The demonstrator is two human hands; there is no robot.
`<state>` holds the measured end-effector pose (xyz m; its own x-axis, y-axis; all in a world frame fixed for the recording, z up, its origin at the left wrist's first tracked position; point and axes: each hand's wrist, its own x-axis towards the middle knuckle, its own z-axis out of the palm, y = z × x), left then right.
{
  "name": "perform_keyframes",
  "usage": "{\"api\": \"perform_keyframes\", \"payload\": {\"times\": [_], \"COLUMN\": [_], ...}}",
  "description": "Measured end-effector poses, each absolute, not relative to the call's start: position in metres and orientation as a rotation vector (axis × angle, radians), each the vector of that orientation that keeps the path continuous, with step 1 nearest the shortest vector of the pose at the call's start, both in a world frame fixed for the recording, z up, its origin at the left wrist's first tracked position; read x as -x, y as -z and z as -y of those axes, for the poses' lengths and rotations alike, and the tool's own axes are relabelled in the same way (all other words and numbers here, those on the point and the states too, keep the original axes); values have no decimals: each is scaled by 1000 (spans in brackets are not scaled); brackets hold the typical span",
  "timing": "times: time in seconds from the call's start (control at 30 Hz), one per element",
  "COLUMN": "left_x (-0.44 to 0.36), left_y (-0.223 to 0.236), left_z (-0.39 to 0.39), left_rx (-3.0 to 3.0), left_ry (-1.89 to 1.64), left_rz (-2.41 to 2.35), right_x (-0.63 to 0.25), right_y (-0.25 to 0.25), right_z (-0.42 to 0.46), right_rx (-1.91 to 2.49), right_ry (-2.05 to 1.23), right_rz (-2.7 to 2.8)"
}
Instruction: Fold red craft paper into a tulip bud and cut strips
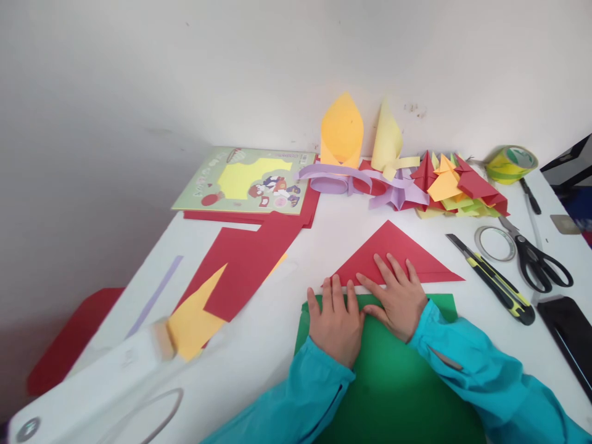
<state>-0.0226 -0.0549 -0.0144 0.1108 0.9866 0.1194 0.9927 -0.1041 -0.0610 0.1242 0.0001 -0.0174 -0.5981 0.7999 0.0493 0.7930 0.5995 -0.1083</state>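
A red sheet of paper folded into a triangle (388, 243) lies on the white table, its point toward the wall. My right hand (393, 299) rests flat with spread fingers on its lower middle. Along the folded edge, at the left part of the triangle, my left hand (337, 320) presses down with its fingers stretched out. Under both palms and wrists is a green sheet or board (393, 382), just below the red paper. Neither hand grasps anything.
A utility knife (497, 280), scissors (539, 259), tape rolls (511, 165) and a black phone-like object (567, 333) lie right. Folded paper pieces (457, 185) stand by the wall. Left are a paper pad (194, 191), red scraps (250, 259) and a white device (92, 382).
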Motion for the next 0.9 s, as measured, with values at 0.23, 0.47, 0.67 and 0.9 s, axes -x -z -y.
{"api": "perform_keyframes", "payload": {"times": [0.23,0.47,0.67,0.9], "left_x": [24,23,32,34], "left_y": [16,17,13,14], "left_z": [59,60,58,49], "left_rx": [2178,2148,2242,2200], "left_ry": [33,0,100,201], "left_rz": [1952,1942,1908,1915], "right_x": [-125,-124,-124,-121], "right_y": [14,14,15,13], "right_z": [-1,0,0,-6], "right_rx": [1363,1365,1373,1389], "right_ry": [-177,-192,-138,-155], "right_rz": [2716,2713,2722,2699]}}
